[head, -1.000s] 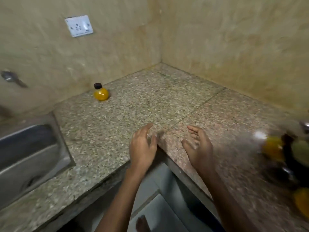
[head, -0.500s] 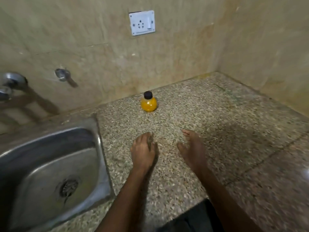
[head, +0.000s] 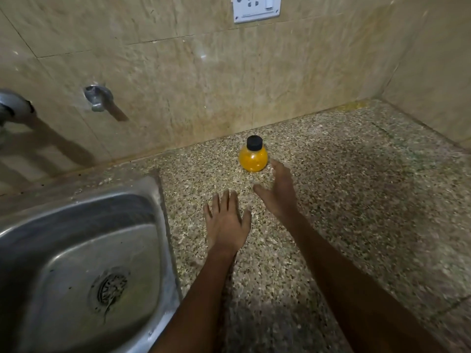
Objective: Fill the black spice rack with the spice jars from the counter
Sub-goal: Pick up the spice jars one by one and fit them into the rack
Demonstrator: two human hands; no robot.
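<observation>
A round spice jar (head: 253,158) with yellow contents and a black cap stands upright on the speckled granite counter (head: 356,200), near the back wall. My right hand (head: 279,189) is open, fingers spread, its fingertips just right of the jar and very close to it; I cannot tell if they touch. My left hand (head: 226,221) hovers open over the counter, nearer to me and left of the jar, holding nothing. The black spice rack is out of view.
A steel sink (head: 84,263) with a drain fills the left side, its rim beside my left arm. Tap fittings (head: 98,98) stick out of the tiled wall above it. A white socket (head: 257,8) sits high on the wall. The counter corner lies at right.
The view has swung left from the counter corner to the sink and jar. Both hands have moved forward; the right hand has reached up beside the jar.
</observation>
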